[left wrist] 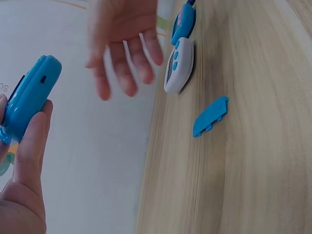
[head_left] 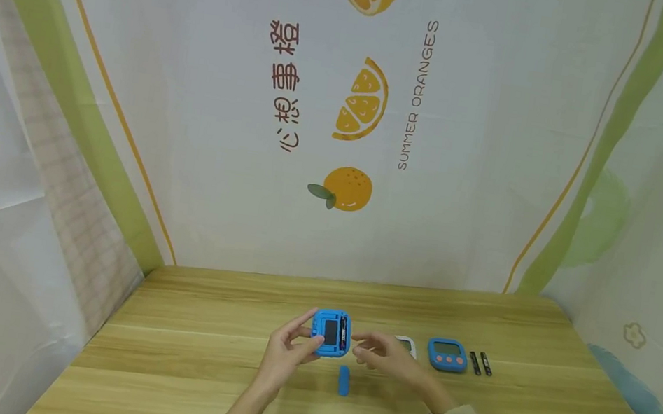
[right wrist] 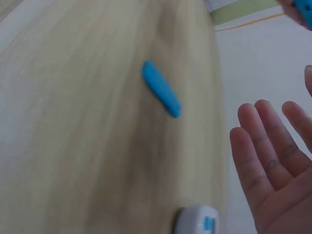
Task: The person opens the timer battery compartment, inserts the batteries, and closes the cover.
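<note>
My left hand (head_left: 286, 349) grips a blue digital timer (head_left: 328, 349) by its edge, thumb across its back. That back faces me, and dark batteries (head_left: 343, 333) lie in its uncovered slot on the right side. Beside the timer, a little apart from it, is my right hand (head_left: 389, 358), its fingers extended and holding nothing; the right wrist view shows its palm (right wrist: 287, 200). On the table below lies a blue battery cover (head_left: 344, 381), which also appears in the left wrist view as a strip with small tabs (left wrist: 210, 117).
A white timer (left wrist: 179, 66) with blue buttons lies partly behind my right hand. Right of it is another blue timer (head_left: 447, 355) with pink buttons, then two dark batteries (head_left: 480, 363) side by side. A printed curtain (head_left: 449, 181) hangs behind the wooden table (head_left: 190, 350).
</note>
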`<state>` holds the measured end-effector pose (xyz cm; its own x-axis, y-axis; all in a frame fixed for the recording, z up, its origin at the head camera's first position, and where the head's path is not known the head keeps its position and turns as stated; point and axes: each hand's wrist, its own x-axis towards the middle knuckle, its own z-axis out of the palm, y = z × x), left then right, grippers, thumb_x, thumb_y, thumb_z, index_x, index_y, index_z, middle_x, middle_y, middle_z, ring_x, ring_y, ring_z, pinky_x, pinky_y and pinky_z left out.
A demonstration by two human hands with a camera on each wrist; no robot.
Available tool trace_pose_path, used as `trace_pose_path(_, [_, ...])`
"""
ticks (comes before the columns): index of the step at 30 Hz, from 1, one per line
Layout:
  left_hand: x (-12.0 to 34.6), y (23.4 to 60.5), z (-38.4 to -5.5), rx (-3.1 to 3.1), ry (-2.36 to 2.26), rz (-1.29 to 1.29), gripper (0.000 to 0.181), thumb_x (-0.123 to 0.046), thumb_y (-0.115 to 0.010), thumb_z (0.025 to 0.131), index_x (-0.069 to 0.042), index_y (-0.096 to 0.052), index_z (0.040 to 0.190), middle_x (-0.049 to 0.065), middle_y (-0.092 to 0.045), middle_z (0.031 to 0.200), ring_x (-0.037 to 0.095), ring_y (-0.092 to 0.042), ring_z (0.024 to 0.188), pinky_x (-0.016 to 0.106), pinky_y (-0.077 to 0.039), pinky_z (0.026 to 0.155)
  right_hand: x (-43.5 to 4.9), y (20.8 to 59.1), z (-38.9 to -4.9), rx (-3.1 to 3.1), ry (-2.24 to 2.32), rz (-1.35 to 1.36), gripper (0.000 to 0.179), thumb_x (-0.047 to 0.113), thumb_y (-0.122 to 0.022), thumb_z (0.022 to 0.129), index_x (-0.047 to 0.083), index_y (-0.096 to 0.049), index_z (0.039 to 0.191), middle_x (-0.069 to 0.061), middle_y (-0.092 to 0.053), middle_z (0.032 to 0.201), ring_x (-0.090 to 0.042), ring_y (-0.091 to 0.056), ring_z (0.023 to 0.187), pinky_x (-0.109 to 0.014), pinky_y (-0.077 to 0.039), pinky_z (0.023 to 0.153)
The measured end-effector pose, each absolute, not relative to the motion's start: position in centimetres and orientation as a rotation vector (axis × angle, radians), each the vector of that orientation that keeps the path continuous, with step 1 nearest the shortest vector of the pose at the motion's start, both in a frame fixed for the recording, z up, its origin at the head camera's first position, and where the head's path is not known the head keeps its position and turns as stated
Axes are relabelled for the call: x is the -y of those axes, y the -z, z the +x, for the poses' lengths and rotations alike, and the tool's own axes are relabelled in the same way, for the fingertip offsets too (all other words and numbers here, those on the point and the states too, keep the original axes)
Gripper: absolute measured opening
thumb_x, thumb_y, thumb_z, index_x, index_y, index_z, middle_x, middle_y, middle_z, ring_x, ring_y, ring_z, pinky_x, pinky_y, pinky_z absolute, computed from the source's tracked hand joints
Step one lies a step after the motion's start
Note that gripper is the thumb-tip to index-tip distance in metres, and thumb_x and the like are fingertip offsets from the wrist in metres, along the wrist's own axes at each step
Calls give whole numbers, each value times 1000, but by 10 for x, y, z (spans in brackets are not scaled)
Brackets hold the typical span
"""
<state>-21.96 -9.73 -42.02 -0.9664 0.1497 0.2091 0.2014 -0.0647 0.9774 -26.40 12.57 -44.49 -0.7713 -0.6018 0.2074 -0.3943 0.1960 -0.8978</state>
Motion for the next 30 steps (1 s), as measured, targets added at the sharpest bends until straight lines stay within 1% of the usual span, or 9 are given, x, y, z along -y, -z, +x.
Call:
trace_pose_path(3, [98, 421, -220, 2128, 2238, -388, 54, -12, -60, 85, -6, -39, 133, 11, -54, 91, 21, -64, 77, 34, -53, 72, -123, 458, -265, -2290, 1572, -901, 33, 13, -51, 90, -7, -50, 116, -21, -57, 101, -31, -58, 86, -31, -52, 71])
trace_pose_path(6, [99, 421, -220, 2125, 2249, -378, 54, -12, -61, 84, -6, -40, 133, 11, -54, 90, 21, -64, 77, 33, -53, 72, -121, 468, -265, -2304, 1541, -832, 32, 12, -53, 89, -6, -51, 115, -18, -58, 101, -25, -58, 85, -31, -52, 68])
trace_pose_path(10, [99, 421, -220, 2123, 2256, -378, 55, -11, -61, 84, -3, -38, 133, 12, -54, 90, 20, -64, 76, 33, -53, 71, -116, 476, -264, -2297, 1523, -759, 35, 10, -59, 85, -8, -50, 114, -18, -59, 98, -24, -58, 82, -33, -53, 65])
trace_pose_path(13, [100, 421, -219, 2124, 2258, -379, 55, -11, -61, 84, -2, -37, 133, 12, -54, 91, 20, -64, 75, 33, -53, 71, -112, 477, -263, -2317, 1498, -742, 38, 9, -63, 81, -9, -51, 112, -17, -59, 96, -24, -57, 82, -32, -52, 68])
trace_pose_path(16, [101, 421, -218, 2127, 2259, -378, 55, -11, -60, 84, -2, -37, 133, 12, -54, 91, 20, -64, 76, 33, -53, 72, -109, 477, -263, -2349, 1457, -729, 40, 9, -67, 77, -8, -53, 110, -13, -59, 93, -21, -56, 82, -29, -51, 69])
trace_pose_path(21, [100, 421, -218, 2133, 2261, -379, 55, -12, -60, 85, -3, -37, 133, 12, -54, 92, 20, -64, 76, 32, -53, 72, -105, 482, -265, -2409, 1386, -736, 40, 10, -72, 72, -3, -56, 106, -5, -55, 87, -16, -51, 76, -23, -48, 64])
trace_pose_path(26, [100, 421, -218, 2138, 2258, -382, 55, -11, -60, 85, -2, -37, 134, 12, -54, 92, 19, -64, 77, 31, -53, 72, -101, 480, -262, -2450, 1331, -736, 42, 10, -75, 68, -2, -57, 105, -4, -53, 82, -14, -48, 72, -21, -45, 59])
trace_pose_path(30, [100, 421, -218, 2140, 2251, -378, 54, -11, -60, 85, -2, -37, 133, 12, -54, 91, 20, -64, 77, 32, -53, 72, -99, 480, -261, -2469, 1306, -743, 43, 9, -75, 67, -2, -57, 104, -4, -52, 81, -14, -47, 70, -20, -44, 57])
